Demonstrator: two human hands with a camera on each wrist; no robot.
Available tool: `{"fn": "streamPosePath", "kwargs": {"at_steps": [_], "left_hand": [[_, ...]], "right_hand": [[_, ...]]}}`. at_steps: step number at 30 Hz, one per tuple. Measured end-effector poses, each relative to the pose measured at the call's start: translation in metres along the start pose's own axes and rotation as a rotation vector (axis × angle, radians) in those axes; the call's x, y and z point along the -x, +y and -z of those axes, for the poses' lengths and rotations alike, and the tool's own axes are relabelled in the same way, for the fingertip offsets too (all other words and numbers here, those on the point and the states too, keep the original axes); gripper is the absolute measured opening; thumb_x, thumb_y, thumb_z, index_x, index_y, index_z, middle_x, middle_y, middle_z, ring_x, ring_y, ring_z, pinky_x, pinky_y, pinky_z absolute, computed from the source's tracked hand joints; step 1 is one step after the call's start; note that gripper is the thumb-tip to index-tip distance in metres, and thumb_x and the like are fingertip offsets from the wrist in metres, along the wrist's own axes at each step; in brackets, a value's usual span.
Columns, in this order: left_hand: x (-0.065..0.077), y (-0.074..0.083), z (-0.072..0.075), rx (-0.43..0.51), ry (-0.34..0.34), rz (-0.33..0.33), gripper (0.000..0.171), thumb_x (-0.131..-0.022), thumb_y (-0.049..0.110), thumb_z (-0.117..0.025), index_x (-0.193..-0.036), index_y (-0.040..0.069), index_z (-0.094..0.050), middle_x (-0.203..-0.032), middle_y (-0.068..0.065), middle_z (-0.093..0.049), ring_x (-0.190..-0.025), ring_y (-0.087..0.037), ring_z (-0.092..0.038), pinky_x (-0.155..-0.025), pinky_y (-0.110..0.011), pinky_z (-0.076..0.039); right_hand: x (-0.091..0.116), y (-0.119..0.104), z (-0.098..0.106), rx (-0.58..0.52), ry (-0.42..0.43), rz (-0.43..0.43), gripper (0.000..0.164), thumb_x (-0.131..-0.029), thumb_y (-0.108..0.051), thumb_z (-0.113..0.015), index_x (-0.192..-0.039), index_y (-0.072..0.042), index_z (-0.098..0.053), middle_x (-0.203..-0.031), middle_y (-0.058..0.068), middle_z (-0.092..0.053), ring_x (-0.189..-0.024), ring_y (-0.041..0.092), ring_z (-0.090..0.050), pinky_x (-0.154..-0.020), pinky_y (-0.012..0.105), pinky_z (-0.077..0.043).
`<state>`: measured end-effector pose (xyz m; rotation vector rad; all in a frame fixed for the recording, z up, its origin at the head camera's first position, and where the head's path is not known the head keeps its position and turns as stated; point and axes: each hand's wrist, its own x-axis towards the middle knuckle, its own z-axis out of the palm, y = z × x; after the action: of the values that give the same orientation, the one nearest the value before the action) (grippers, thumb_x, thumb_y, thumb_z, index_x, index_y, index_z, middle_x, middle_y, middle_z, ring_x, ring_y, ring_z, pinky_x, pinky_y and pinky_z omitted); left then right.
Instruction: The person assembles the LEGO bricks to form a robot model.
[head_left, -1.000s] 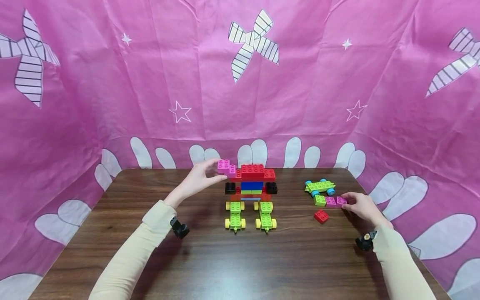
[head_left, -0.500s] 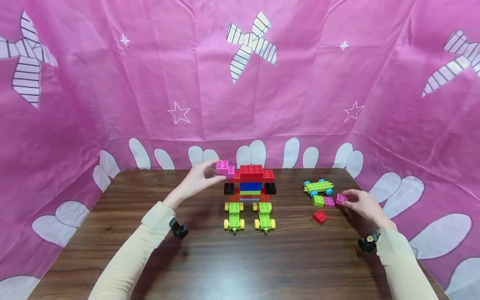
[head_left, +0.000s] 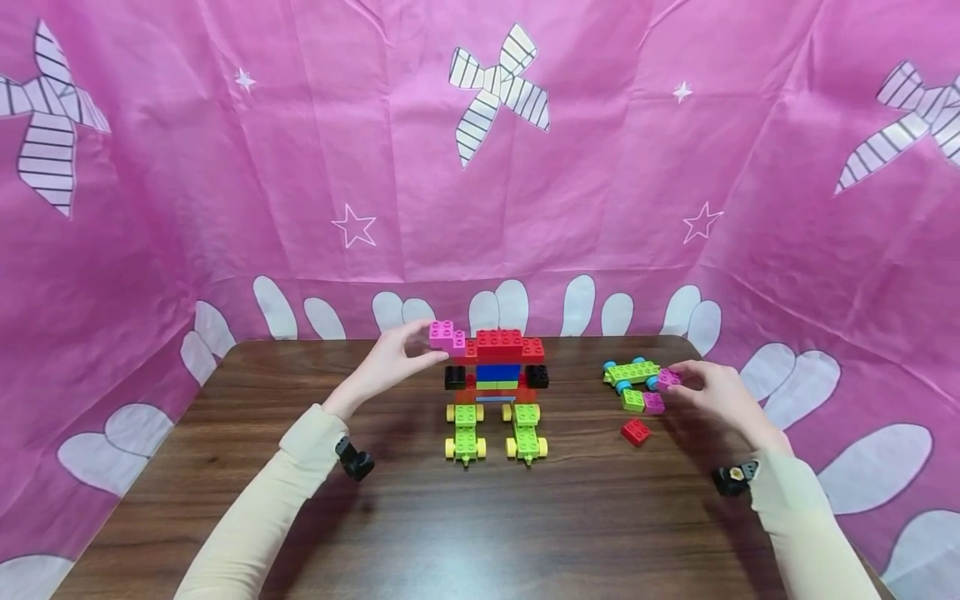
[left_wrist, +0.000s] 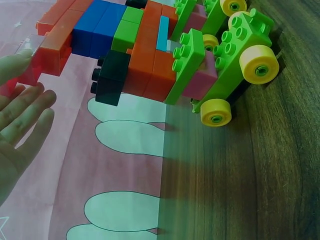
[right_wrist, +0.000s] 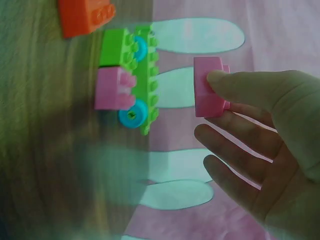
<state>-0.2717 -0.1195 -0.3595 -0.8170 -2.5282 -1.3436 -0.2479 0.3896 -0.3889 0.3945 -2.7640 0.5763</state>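
Observation:
A built block figure [head_left: 498,377] of toy building bricks stands mid-table on two green wheeled bases [head_left: 466,435] with yellow wheels. Its body has red, blue, green and black bricks. At its upper left, pink bricks [head_left: 442,333] are stepped against the red top; my left hand [head_left: 390,367] holds them between thumb and fingers. In the left wrist view those bricks are partly cut off. My right hand [head_left: 723,404] pinches a magenta brick [right_wrist: 207,87] between thumb and index finger, raised off the table, with the other fingers extended below it.
Near the right hand are a green wheeled base [head_left: 632,372] with blue wheels, a green brick [head_left: 633,401], another magenta brick [head_left: 654,403] and a red brick [head_left: 636,432]. Behind the wooden table [head_left: 480,533] hangs a pink curtain [head_left: 420,208].
The right hand has drawn the magenta brick away from the row on the table, then lifted it up and slightly leftward. The left hand stays at the pink bricks.

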Motion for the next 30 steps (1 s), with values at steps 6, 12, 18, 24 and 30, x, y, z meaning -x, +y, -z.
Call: {"fn": "streamPosePath", "kwargs": {"at_steps": [6,12,18,24,30], "left_hand": [[0.0,-0.002,0.0,0.011,-0.002,-0.009,0.049,-0.081,0.032,-0.073,-0.123,0.015,-0.056,-0.114,-0.004,-0.066,-0.097,-0.02,-0.067,-0.089,-0.045,-0.053],[-0.001,-0.002,-0.001,0.028,-0.007,0.004,0.047,-0.081,0.03,-0.073,-0.122,0.017,-0.056,-0.112,-0.004,-0.066,-0.095,-0.02,-0.067,-0.088,-0.044,-0.053],[0.0,0.007,0.0,0.017,-0.012,0.034,0.046,-0.082,0.022,-0.072,-0.124,0.011,-0.055,-0.114,-0.009,-0.065,-0.097,-0.025,-0.067,-0.09,-0.045,-0.052],[0.007,0.034,0.006,0.014,-0.029,0.037,0.043,-0.084,0.016,-0.07,-0.123,0.006,-0.055,-0.114,-0.012,-0.065,-0.098,-0.028,-0.066,-0.09,-0.045,-0.053],[0.009,0.039,0.008,0.031,-0.032,0.035,0.042,-0.085,0.014,-0.069,-0.123,0.006,-0.055,-0.115,-0.013,-0.064,-0.099,-0.029,-0.066,-0.09,-0.047,-0.052]], "right_hand": [[-0.009,-0.016,0.002,0.055,0.035,0.087,0.031,-0.08,-0.025,-0.074,-0.105,-0.008,-0.069,-0.093,0.009,-0.073,-0.085,0.025,-0.066,-0.073,0.035,-0.052],[-0.016,-0.037,0.006,0.077,0.046,0.144,0.031,-0.079,-0.025,-0.074,-0.106,-0.011,-0.069,-0.092,0.004,-0.073,-0.083,0.023,-0.067,-0.073,0.037,-0.052],[-0.023,-0.059,0.012,0.092,0.034,0.188,0.031,-0.079,-0.021,-0.074,-0.107,-0.009,-0.069,-0.099,0.009,-0.072,-0.092,0.028,-0.066,-0.08,0.046,-0.052],[-0.029,-0.077,0.014,0.101,0.055,0.246,0.031,-0.078,-0.025,-0.075,-0.106,-0.012,-0.069,-0.098,0.005,-0.073,-0.093,0.024,-0.067,-0.08,0.043,-0.052],[-0.034,-0.093,0.016,0.088,0.081,0.341,0.033,-0.076,-0.02,-0.077,-0.106,-0.011,-0.069,-0.096,0.003,-0.073,-0.088,0.02,-0.069,-0.078,0.04,-0.053]]}}
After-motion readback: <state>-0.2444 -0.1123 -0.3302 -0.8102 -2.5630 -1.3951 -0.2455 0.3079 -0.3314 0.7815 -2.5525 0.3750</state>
